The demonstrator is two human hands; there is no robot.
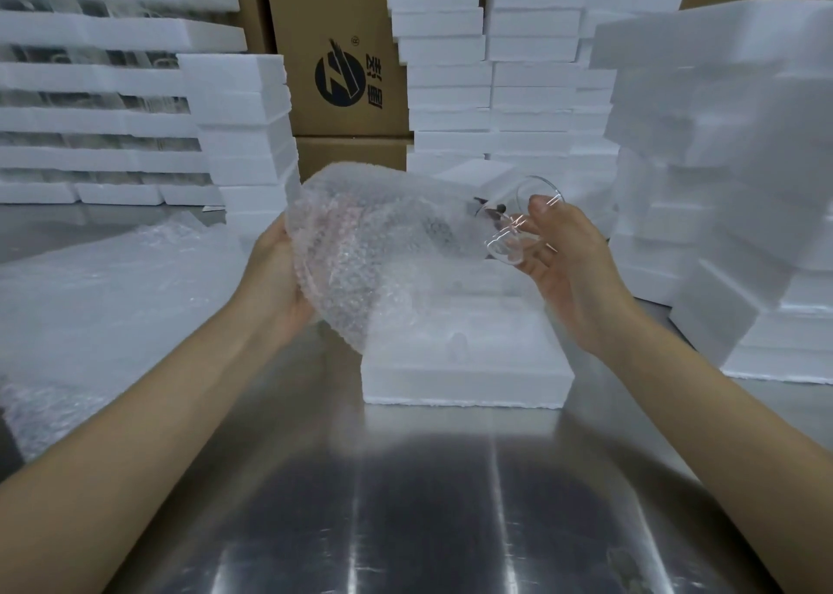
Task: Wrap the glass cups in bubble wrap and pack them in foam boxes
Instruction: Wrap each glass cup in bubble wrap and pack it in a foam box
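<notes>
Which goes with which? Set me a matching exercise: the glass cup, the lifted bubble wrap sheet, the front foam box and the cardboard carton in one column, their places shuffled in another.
Column one:
1 glass cup
2 bubble wrap sheet
3 front foam box
4 cardboard carton

Column two:
A lying on the metal table
B held by the left hand
C standing at the back between foam stacks
D held by the right hand

Pairs: 1-D, 2-B, 3-A, 4-C.

Forearms extended; left hand (277, 278) and right hand (574, 273) grip (palms inward).
</notes>
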